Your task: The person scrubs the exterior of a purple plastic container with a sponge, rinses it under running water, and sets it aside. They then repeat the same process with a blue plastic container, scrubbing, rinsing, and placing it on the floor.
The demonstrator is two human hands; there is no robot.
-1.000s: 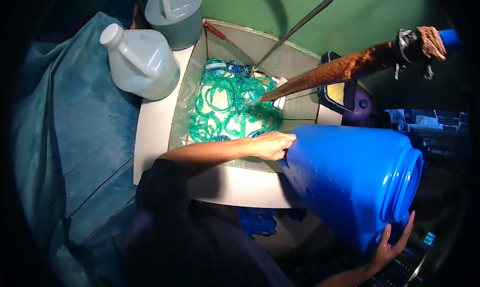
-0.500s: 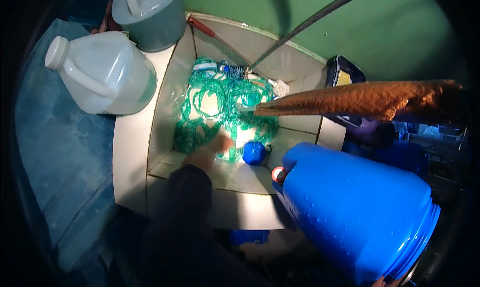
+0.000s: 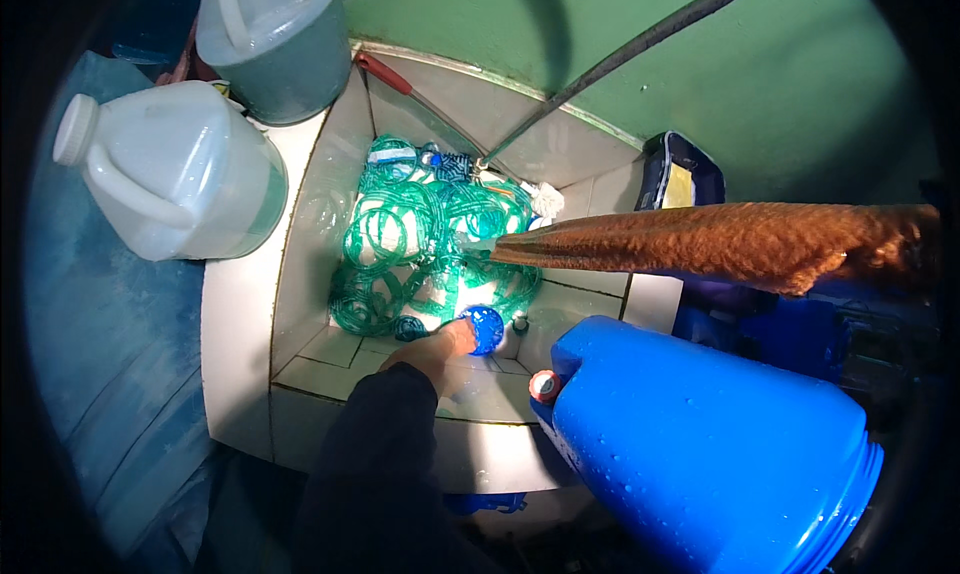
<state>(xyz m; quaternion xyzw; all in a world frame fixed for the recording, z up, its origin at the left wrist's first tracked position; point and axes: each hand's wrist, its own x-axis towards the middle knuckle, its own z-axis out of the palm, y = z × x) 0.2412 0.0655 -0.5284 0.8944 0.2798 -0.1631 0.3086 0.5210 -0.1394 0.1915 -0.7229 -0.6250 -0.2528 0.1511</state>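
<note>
My left hand (image 3: 432,356) reaches down into a tiled basin (image 3: 300,264), the dark sleeve coming up from the lower edge. Its fingers are at the left side of a blue round ball-like object (image 3: 485,331) and appear closed on it; the fingertips are partly hidden. Beyond it on the basin floor lie tangled loops of shiny green cord (image 3: 440,209) over whitish material, under water or wet. My right hand is outside the picture. On the near right, a large wet blue jug (image 3: 710,434) lies tilted, its threaded neck toward the lower right.
A rough rust-brown bar (image 3: 700,239) juts over the basin from the right. Two translucent jugs (image 3: 185,169) occupy the left ledge. A red-handled tool (image 3: 385,72) and dark hose (image 3: 640,49) lean inside. A dark container (image 3: 685,169) sits by the green wall (image 3: 800,94).
My left hand has come toward me and to the right, from near the green cord onto the blue round object. The whole view has shifted slightly. Fingers seen under the jug are gone from view.
</note>
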